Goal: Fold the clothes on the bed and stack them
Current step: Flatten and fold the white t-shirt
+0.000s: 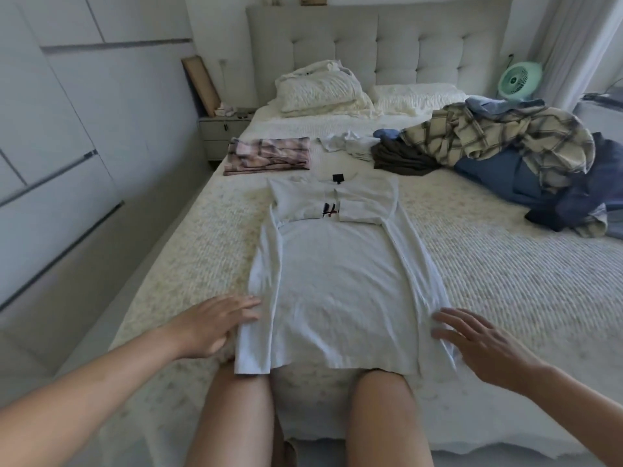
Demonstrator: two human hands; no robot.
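A white long-sleeved shirt (337,281) lies flat on the bed (505,281), its sides and sleeves folded inward and its hem at the near edge over my knees. My left hand (215,325) lies with straight fingers at the shirt's lower left edge. My right hand (478,342) has its fingers spread at the lower right edge. A folded pink plaid garment (269,155) sits beyond the shirt to the left. An unfolded heap with a cream plaid shirt (499,139), dark blue clothes (539,187), a dark olive piece (401,156) and a white piece (350,143) lies at the right.
Two pillows (323,91) rest against the tufted headboard (371,45). A nightstand (220,129) stands left of the bed beside white wardrobes (67,129). A green fan (519,79) sits at the far right. My bare knees press against the bed's near edge.
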